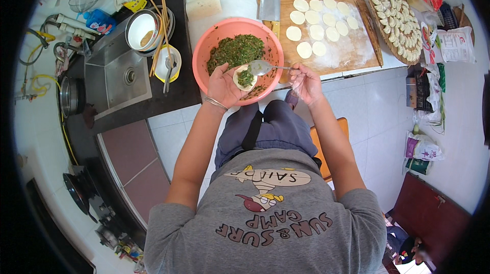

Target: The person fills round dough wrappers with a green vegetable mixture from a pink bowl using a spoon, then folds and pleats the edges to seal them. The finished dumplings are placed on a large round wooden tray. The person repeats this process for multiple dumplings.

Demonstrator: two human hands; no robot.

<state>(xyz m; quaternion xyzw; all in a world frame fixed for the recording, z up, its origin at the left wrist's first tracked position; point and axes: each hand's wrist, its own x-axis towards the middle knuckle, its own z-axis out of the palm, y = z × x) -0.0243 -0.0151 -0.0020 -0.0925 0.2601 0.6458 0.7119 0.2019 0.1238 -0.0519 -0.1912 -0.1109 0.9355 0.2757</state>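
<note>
On the palm of my left hand (222, 87) rests a round dumpling wrapper (238, 84) with a mound of green filling (247, 77) on it. My right hand (305, 83) grips the handle of a metal spoon (261, 67), whose bowl is just beside the wrapper. Both hands are over the near rim of a pink basin (201, 44) that holds chopped green filling (237, 49). Right of the basin, several flat round wrappers (316, 32) lie on a floured wooden board (357, 52).
A cleaver (269, 4) lies at the board's left edge, a rolling pin (369, 31) at its right. Farther right is a round tray (414, 54) of folded dumplings. To the left are a steel sink (112, 90), stacked bowls (141, 29) with chopsticks (164, 16), and a yellow-rimmed bowl (173, 72).
</note>
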